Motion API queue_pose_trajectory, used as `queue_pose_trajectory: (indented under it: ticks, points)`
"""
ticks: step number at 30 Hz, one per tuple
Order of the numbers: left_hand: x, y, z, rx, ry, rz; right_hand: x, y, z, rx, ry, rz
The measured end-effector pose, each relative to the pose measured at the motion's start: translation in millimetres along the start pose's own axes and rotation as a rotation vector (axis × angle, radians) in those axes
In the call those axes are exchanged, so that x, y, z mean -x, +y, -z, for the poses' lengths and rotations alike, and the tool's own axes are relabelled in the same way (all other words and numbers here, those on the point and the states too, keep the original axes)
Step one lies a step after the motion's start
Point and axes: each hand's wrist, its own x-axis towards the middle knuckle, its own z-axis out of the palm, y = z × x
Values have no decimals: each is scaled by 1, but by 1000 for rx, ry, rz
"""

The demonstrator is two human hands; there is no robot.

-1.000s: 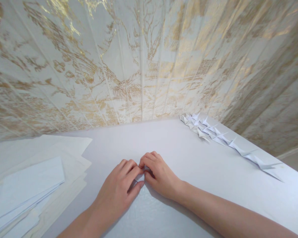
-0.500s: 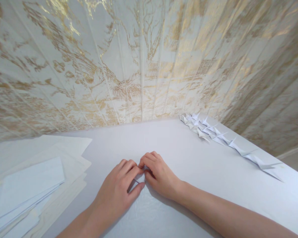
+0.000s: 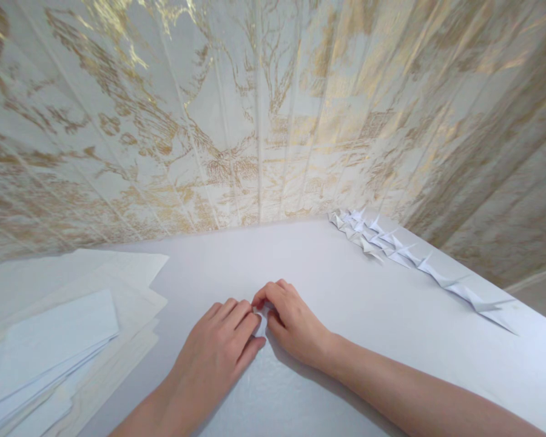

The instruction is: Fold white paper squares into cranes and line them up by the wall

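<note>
Between my two hands, low in the middle of the head view, is a small folded piece of white paper (image 3: pixel 260 326). Most of it is covered by fingers, so its shape cannot be made out. My left hand (image 3: pixel 225 337) lies over its left part, fingers curled and closed on it, the thumb along the near edge. From the other side, my right hand (image 3: pixel 293 318) pinches the paper with bent fingers and thumb. Both hands rest low on the white table (image 3: pixel 236 261), their fingertips almost meeting.
Several folded white paper cranes (image 3: pixel 395 243) stand in rows along the table's right edge toward the far corner. At the left lie layered cream sheets (image 3: pixel 136 267) with white paper rectangles (image 3: pixel 59 340) on top. A gold-patterned wall (image 3: pixel 236 121) rises behind the table.
My left fingers have shifted slightly down and closed over the paper, hiding more of it. My right hand stays almost in the same place.
</note>
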Motion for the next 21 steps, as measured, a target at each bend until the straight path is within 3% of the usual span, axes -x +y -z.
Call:
queue_pose_trajectory:
  ticks: [4, 6, 13, 21]
  points:
    - [-2, 0, -1, -48, 43, -96, 0, 0, 0, 5, -7, -6]
    - [-3, -2, -2, -15, 30, -74, 0, 1, -1, 5, -4, -6]
    - [-4, -11, 0, 446, -71, 198, -1, -1, 1, -4, -15, -18]
    - [-3, -15, 3, 582, -29, 458, -1, -7, 5, 8, -65, -6]
